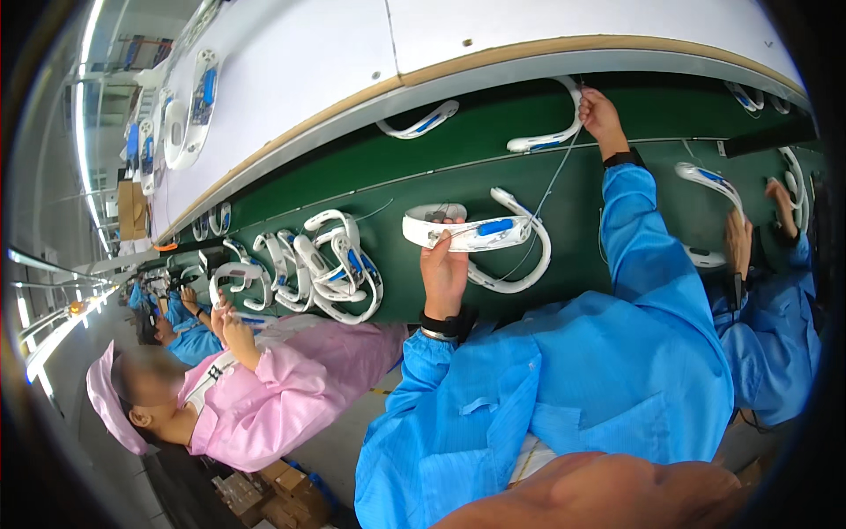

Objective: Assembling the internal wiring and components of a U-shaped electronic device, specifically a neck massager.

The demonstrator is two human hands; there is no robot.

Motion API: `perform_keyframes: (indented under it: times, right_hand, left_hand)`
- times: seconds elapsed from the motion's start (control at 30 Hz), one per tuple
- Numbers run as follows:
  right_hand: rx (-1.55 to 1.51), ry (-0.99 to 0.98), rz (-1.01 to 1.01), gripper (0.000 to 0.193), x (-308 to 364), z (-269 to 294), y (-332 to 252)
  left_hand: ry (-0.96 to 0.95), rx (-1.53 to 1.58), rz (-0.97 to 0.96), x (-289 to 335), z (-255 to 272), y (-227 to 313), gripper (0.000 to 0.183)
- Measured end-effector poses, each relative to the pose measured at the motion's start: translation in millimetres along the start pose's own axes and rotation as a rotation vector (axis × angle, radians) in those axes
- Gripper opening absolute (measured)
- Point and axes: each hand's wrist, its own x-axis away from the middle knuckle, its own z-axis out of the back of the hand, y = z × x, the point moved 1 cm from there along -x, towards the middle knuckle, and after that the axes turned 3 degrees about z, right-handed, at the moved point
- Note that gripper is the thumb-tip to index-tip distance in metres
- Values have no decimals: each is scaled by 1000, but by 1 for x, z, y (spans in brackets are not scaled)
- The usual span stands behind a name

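The white curved band [423, 233] is up off the bench in front of me, its blue part [495, 227] facing me toward the right end, and my left hand [445, 271] is gripping it from below, fingers on its near wall. To work well here, I judge that this grip should stay firm on the white wall but light near the opened side, with no finger pressing the blue part. A thin cord [553, 181] slopes down from my right hand [597, 113] past the band's right end; I'd leave it slack so that it doesn't tug or snag. My right arm is stretched far out, beside a far band [539, 142]; its fingers are bunched, but I cannot tell whether they are closed on the cord or on anything else. Just behind the band I hold, a lower curved piece [545, 251] rests on the green bench [441, 179]; I can't tell if the 2 are joined, so I'd lift gently. To my left is a pile of bands [356, 261], near a co-worker in pink [291, 379]; to my right, another co-worker's hand [738, 238] touches or nearly touches a white band [705, 176], so I'd hold my elbows in.
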Motion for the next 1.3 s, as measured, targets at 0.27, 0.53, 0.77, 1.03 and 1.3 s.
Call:
perform_keyframes:
  times: [0.27,0.53,0.77,1.03,1.3]
  right_hand:
    - [103,-100,223,20,58,10,-50]
    - [112,108,128,15,36,43,-31]
    - [277,360,349,16,32,31,-21]
    - [470,409,395,20,31,51,-48]
    - [179,302,321,20,49,73,-68]
  left_hand:
    - [-50,-8,78,2,-18,-11,28]
    - [-89,-89,7,-9,-40,-5,29]
    - [-112,-111,61,-14,-39,-20,26]
    - [-67,-206,130,-11,-46,-48,26]
    - [-106,-273,133,-15,-66,-80,30]
